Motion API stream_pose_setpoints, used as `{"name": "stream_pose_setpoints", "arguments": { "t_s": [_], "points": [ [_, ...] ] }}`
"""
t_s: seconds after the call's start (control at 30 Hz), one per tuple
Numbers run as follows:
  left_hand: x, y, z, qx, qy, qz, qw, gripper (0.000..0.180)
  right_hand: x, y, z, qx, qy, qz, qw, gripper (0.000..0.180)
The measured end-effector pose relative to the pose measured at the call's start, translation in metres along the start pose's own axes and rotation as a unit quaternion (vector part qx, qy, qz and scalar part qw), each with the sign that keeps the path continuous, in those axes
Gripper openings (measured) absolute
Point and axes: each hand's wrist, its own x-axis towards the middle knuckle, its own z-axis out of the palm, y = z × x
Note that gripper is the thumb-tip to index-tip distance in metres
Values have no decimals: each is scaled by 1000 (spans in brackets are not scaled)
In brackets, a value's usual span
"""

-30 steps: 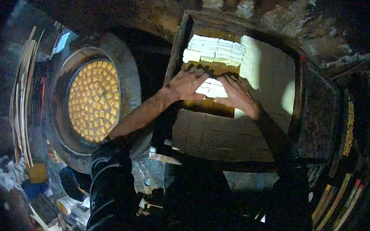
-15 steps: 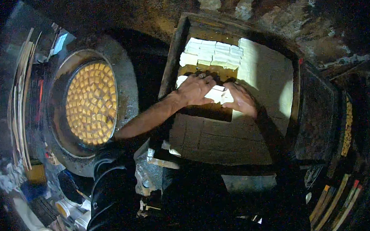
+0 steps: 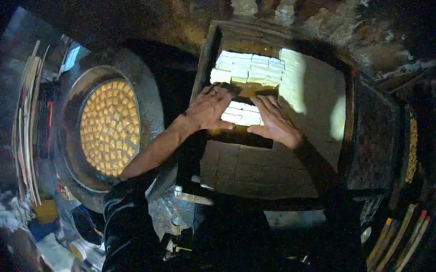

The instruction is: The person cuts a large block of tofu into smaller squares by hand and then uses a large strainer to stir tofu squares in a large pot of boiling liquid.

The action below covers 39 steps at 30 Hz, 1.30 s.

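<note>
A small group of white tofu blocks [image 3: 242, 114], cut with straight seams, is clasped between my two hands over the bare part of a wooden tray [image 3: 203, 61]. My left hand [image 3: 210, 108] cups their left end, fingers pointing away and thumb along the near side. At the right end, my right hand [image 3: 277, 121] presses in the same manner, its thumb near the front edge. Just beyond lie rows of more cut tofu [image 3: 248, 68]. A pale uncut-looking slab [image 3: 321, 93] fills the tray's right side, partly in shadow, and continues along the near side.
To the left, a large round pan [image 3: 69, 141] set in a stone-like surround [image 3: 148, 85] holds many golden-brown cubes [image 3: 110, 128]. Long wooden strips [image 3: 29, 124] stand at the far left. Several sticks [image 3: 397, 239] lie at lower right. A stained wall [image 3: 331, 22] rises behind the tray.
My hands have moved apart and slightly left, now at opposite ends of the tofu blocks. The blocks show as a neat, seamed group instead of a mostly covered, uneven one.
</note>
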Motion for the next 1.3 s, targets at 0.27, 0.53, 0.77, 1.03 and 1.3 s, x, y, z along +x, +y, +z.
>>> {"name": "stream_pose_setpoints", "arguments": {
  "t_s": [0.27, 0.53, 0.77, 1.03, 1.3],
  "points": [
    [3, -13, 0, 73, -93, 23, 993, 81, 39, -23, 40, -32, -8, 31, 999, 77],
    [-10, -23, 7, 67, -32, 37, 997, 75, 35, -7, 47, 197, 59, 9, 978, 57],
    [-11, -19, -9, -50, -24, 27, 998, 74, 37, -16, 34, 50, 30, 0, 998, 68],
    [-6, -15, -8, 11, -28, 32, 999, 83, 57, -41, 47, -16, -22, 91, 995, 76],
    [-11, -26, -11, -31, -132, -19, 991, 82, 51, -26, 37, 180, 18, 36, 983, 58]
  ]
}}
